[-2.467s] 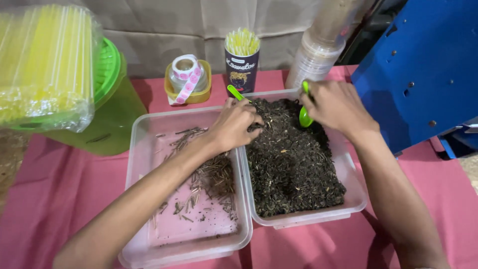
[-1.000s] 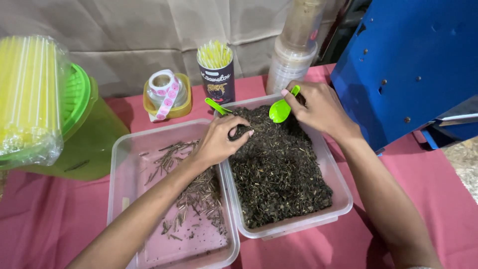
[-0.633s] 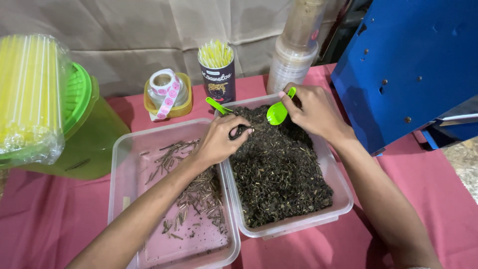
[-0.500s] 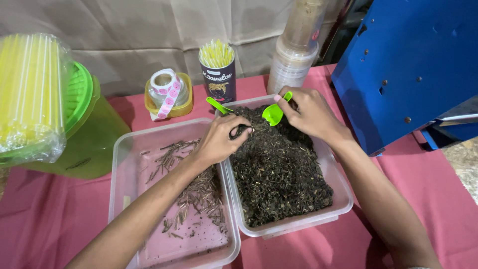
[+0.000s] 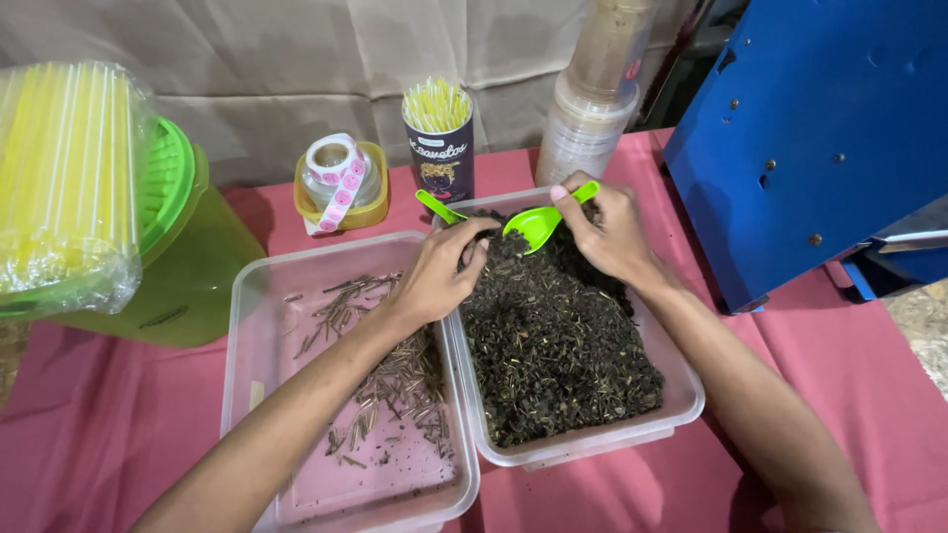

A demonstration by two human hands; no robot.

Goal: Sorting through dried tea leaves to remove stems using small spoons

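Far on my left I see a big bag of yellow straws (image 5: 59,188). It leans on a green bucket (image 5: 193,271) with a bright green lid (image 5: 168,188). Near the far middle sits a small yellow tub (image 5: 373,202), and a roll of pink stickers (image 5: 336,173) rests on top of it. Just to its right stands a dark cup (image 5: 441,163) full of thin yellow sticks (image 5: 437,105). Farther right is a tall stack of clear cups (image 5: 597,94). A big blue metal box (image 5: 829,128) fills the right side. A pink cloth (image 5: 99,434) covers the table. A wrinkled grey sheet (image 5: 296,59) hangs behind it all.
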